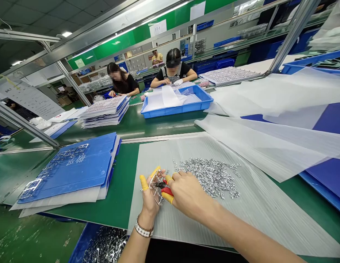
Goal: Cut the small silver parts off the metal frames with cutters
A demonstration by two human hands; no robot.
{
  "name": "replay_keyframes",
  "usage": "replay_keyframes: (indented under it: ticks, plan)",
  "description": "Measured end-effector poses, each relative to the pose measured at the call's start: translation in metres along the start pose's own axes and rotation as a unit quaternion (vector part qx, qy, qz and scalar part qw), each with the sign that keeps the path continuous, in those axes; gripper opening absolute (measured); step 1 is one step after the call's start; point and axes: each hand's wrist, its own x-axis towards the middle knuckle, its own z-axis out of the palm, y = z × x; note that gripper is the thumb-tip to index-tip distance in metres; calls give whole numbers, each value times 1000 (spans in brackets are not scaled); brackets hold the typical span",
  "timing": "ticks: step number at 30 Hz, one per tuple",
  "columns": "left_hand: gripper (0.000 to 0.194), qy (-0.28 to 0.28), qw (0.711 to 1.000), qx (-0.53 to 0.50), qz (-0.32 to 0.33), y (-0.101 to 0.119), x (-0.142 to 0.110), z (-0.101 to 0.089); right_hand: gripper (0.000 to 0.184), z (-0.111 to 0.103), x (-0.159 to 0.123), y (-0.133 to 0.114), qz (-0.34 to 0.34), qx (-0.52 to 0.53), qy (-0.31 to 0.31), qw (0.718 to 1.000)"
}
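Blue crate (79, 248) below the tabletop (119, 190) edge: holds tangled metal stampings (106, 244). Blue tray (175, 109) farther along: white film (170, 96) inside. Left hand (149, 193): grip closed on a metal fret (156, 186). Right hand (188, 193): grip clamped on red-handled cutters (167, 191), tips at the fret. Loose metal parts (210, 177) lie just beyond, on a grey corrugated plastic sheet (268, 215).

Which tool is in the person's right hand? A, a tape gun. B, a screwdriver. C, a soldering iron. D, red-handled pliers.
D. The right hand grips the red-handled pliers, with their dark tips at the metal piece held in the left hand.
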Motion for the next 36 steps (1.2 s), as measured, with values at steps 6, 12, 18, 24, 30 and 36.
replay_keyframes:
  ticks: [6, 12, 18, 24, 30, 36]
  plan:
    - [75, 12, 998, -60, -17, 15, 4, 5, 29, 14, -10, 5, 28, -7, 24, 999]
    - [71, 32, 996, -77, -20, 16, 6, 8, 31, 16, -10, 0, 27, -1, -2, 1000]
    - [73, 32, 998, -53, -4, 13, 5, 10, 31, 14, -7, -2, 29, -6, 3, 1000]
    - [76, 51, 999, -14, 16, 10, 5, 11, 30, 18, -6, -2, 8, -23, 12, 1000]
    - [75, 37, 999, -29, 24, 13, 5, 9, 26, 12, -6, -1, -7, -24, 9, 1000]
    - [76, 28, 998, -62, 15, 20, 6, 10, 30, 10, -4, 14, 52, -36, 34, 997]
